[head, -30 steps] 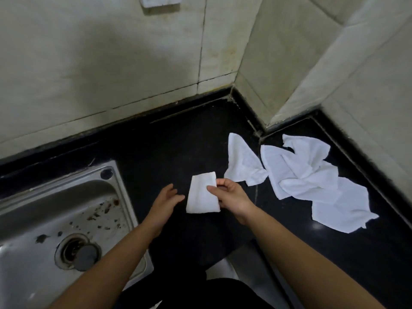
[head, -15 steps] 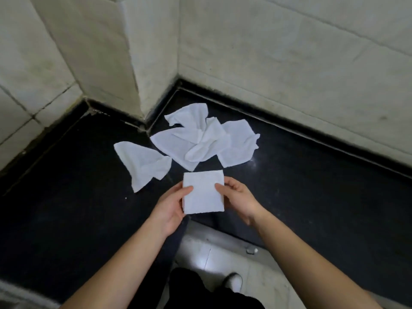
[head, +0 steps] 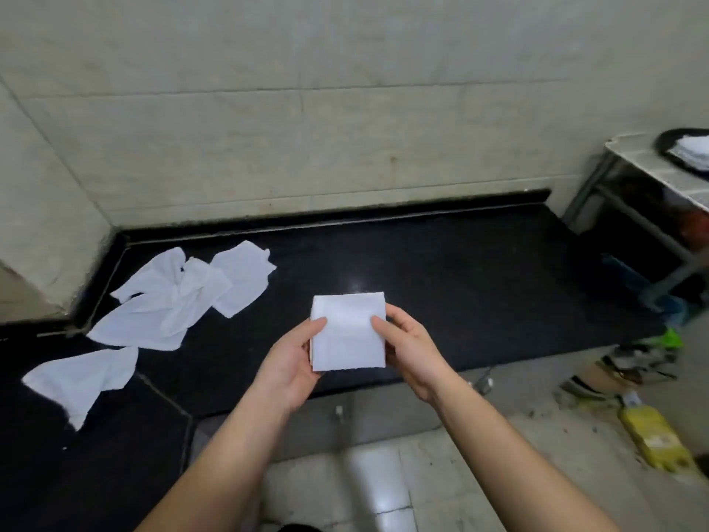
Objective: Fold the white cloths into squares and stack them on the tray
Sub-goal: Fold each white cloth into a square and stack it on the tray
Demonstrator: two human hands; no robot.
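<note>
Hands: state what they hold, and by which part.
The square folded white cloth: left hand grips its left edge, right hand its right edge.

The left hand (head: 291,362) and right hand (head: 412,347) hide their fingers behind the white folded square cloth (head: 349,339). Far right of them, the frame edge cuts the black round tray (head: 663,145) and its white cloth stack (head: 694,149).

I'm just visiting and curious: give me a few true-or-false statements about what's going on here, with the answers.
1. Both the left hand and the right hand hold the folded cloth. True.
2. The folded cloth lies on the tray. False: it is in the hands; the tray sits far right.
3. At the left, loose cloths lie on the black counter. True.
4. The tray is bare. False: stacked cloths lie on it.
</note>
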